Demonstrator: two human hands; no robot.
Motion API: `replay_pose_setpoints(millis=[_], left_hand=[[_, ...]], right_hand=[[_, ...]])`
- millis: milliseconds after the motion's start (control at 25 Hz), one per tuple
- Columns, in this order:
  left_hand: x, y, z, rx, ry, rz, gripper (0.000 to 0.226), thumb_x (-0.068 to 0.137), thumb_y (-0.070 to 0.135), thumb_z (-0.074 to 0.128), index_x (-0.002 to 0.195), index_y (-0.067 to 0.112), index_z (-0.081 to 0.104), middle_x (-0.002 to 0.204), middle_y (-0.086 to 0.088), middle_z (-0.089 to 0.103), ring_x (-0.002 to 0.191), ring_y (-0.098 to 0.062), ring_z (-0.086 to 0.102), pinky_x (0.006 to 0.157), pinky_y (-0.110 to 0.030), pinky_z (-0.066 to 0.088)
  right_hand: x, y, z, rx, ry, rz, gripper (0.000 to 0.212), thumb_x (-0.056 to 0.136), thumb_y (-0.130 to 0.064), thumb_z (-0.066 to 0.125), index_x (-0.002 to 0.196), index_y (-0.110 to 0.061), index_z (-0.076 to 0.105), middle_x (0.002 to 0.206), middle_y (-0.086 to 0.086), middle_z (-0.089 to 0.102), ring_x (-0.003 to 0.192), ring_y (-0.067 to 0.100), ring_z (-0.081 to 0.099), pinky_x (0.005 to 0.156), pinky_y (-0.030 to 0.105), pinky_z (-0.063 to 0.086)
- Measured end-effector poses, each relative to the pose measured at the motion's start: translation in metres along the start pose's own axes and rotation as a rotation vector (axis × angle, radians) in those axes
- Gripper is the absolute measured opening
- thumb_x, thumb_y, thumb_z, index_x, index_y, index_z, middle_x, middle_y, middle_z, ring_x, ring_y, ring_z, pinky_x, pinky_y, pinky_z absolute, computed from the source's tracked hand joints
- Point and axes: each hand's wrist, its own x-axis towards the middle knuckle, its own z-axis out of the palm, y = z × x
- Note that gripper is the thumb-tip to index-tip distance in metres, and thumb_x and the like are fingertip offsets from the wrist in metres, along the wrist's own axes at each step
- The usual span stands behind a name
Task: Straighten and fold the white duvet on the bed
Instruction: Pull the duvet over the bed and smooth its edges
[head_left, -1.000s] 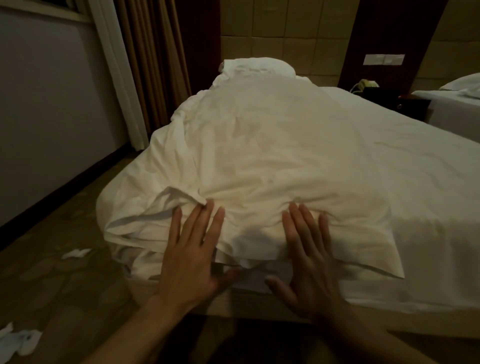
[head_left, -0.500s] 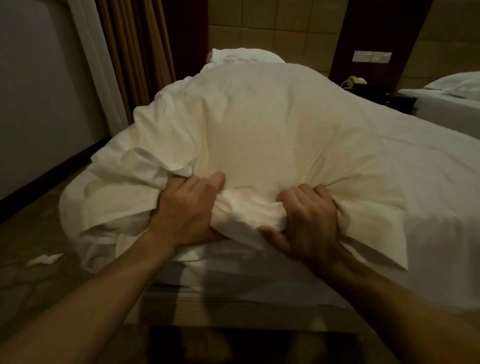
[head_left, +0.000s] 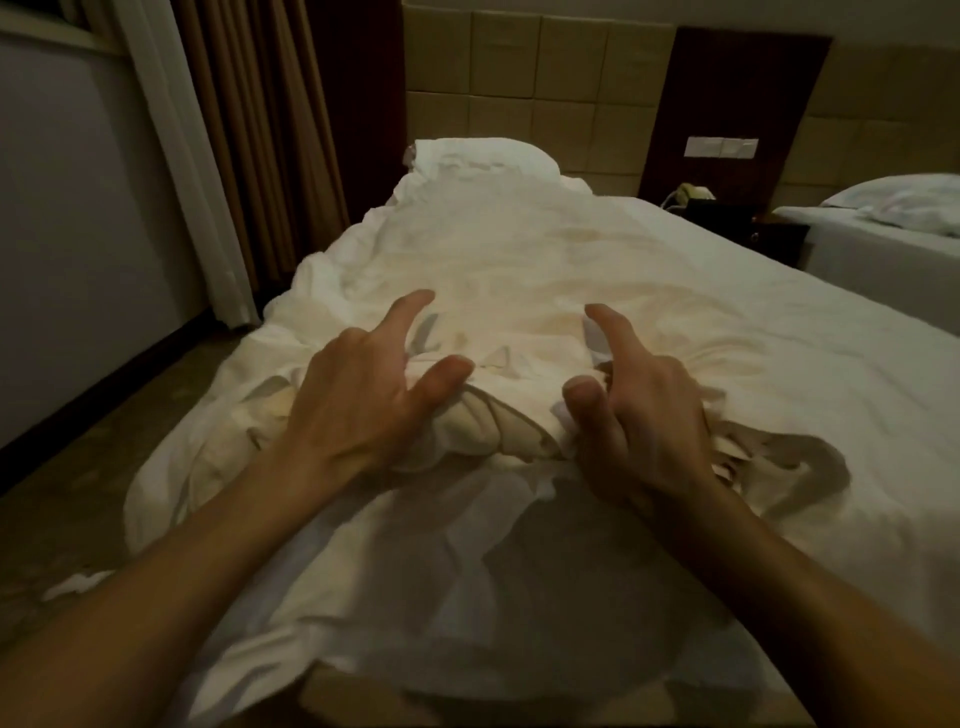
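The white duvet (head_left: 509, 270) lies crumpled along the left half of the bed (head_left: 810, 374), reaching up to a pillow (head_left: 483, 156) at the headboard. Its near end is gathered into a thick bunch (head_left: 498, 431) between my hands. My left hand (head_left: 358, 400) sits on the bunch's left side with index finger and thumb stretched out; its other fingers curl down into the cloth. My right hand (head_left: 644, 410) holds the right side the same way, thumb against a fold, index finger raised. Loose duvet cloth hangs over the bed's foot below my forearms.
A wall and brown curtains (head_left: 249, 156) run along the left with a strip of floor (head_left: 104, 467) between them and the bed. White paper scraps (head_left: 72, 584) lie on that floor. At the right stand a dark nightstand (head_left: 743, 228) with a phone and a second bed (head_left: 893, 244).
My hands went from flat on the duvet's edge to gripping it, then pushed the gathered bunch up the bed. Index fingers and thumbs have now lifted off the cloth.
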Motion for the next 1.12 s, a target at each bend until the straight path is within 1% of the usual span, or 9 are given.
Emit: replay_pose_setpoints(millis=[160,240,360,440,600,680,800,960,1120], left_hand=[[0.068,-0.01,-0.016,-0.015,-0.017,-0.024,0.126,0.063,0.098,-0.005,0.15,0.017,0.037,0.073,-0.007,0.065,0.065,-0.023,0.061,0.061,-0.037,0.051],[0.098,-0.014,-0.027,-0.011,-0.075,-0.048,0.121,0.067,0.096,-0.003,0.15,0.019,0.038,0.089,-0.015,0.071,0.08,-0.032,0.066,0.076,-0.045,0.054],[0.123,-0.017,-0.039,0.035,-0.227,-0.085,0.122,0.065,0.097,-0.002,0.149,0.021,0.042,0.098,-0.02,0.072,0.091,-0.038,0.067,0.078,-0.045,0.052],[0.14,-0.021,-0.043,0.069,-0.321,-0.135,0.123,0.063,0.097,-0.006,0.15,0.022,0.038,0.104,-0.018,0.072,0.094,-0.037,0.067,0.077,-0.042,0.049],[0.129,-0.012,-0.056,0.074,-0.55,-0.155,0.115,0.066,0.094,-0.012,0.154,0.032,0.027,0.108,-0.002,0.07,0.093,-0.018,0.064,0.078,-0.035,0.046],[0.109,0.004,-0.068,0.02,-0.65,-0.193,0.104,0.072,0.091,-0.005,0.154,0.035,0.023,0.135,0.002,0.059,0.114,-0.012,0.056,0.096,-0.036,0.042],[0.104,0.032,-0.087,0.084,-0.648,-0.232,0.106,0.073,0.089,-0.011,0.156,0.031,0.022,0.156,0.002,0.036,0.142,-0.017,0.032,0.115,-0.041,0.025],[0.124,0.06,-0.119,0.178,-0.54,-0.276,0.1,0.078,0.086,-0.007,0.155,0.03,0.022,0.159,-0.001,0.032,0.145,-0.021,0.028,0.116,-0.042,0.022],[0.173,0.076,-0.189,0.14,-0.463,-0.351,0.093,0.08,0.085,-0.002,0.156,0.034,0.017,0.16,0.002,0.03,0.146,-0.017,0.026,0.117,-0.039,0.021]], right_hand=[[0.069,-0.01,-0.008,-0.028,-0.009,0.079,0.123,0.073,-0.095,-0.004,0.144,-0.009,0.047,0.08,0.006,0.068,0.072,0.02,0.063,0.069,0.037,0.052],[0.108,-0.013,-0.016,-0.039,-0.041,0.117,0.107,0.078,-0.093,-0.001,0.117,-0.014,0.061,0.073,0.002,0.065,0.064,0.016,0.059,0.062,0.032,0.046],[0.149,-0.019,-0.027,-0.137,-0.185,0.135,0.082,0.083,-0.088,0.002,0.08,-0.022,0.051,0.06,-0.006,0.047,0.054,0.015,0.041,0.052,0.033,0.021],[0.169,-0.023,-0.032,-0.171,-0.29,0.187,0.083,0.082,-0.088,0.001,0.077,-0.022,0.051,0.061,-0.005,0.048,0.055,0.016,0.039,0.05,0.032,0.019],[0.155,-0.031,-0.046,-0.171,-0.547,0.268,0.086,0.081,-0.09,-0.002,0.074,-0.024,0.053,0.063,-0.006,0.052,0.055,0.011,0.046,0.054,0.03,0.033],[0.133,-0.04,-0.063,-0.133,-0.563,0.333,0.087,0.084,-0.087,0.002,0.079,-0.022,0.06,0.071,-0.006,0.057,0.063,0.01,0.048,0.06,0.027,0.033],[0.119,-0.059,-0.087,-0.113,-0.479,0.416,0.096,0.088,-0.086,0.009,0.123,-0.016,0.065,0.113,0.001,0.067,0.101,0.015,0.057,0.083,0.03,0.041],[0.147,-0.084,-0.112,-0.102,-0.461,0.425,0.1,0.087,-0.085,0.008,0.146,-0.015,0.047,0.144,0.003,0.054,0.132,0.02,0.044,0.1,0.03,0.032],[0.211,-0.133,-0.145,-0.16,-0.427,0.39,0.099,0.089,-0.084,0.012,0.149,-0.012,0.043,0.149,0.006,0.049,0.136,0.021,0.039,0.107,0.03,0.03]])
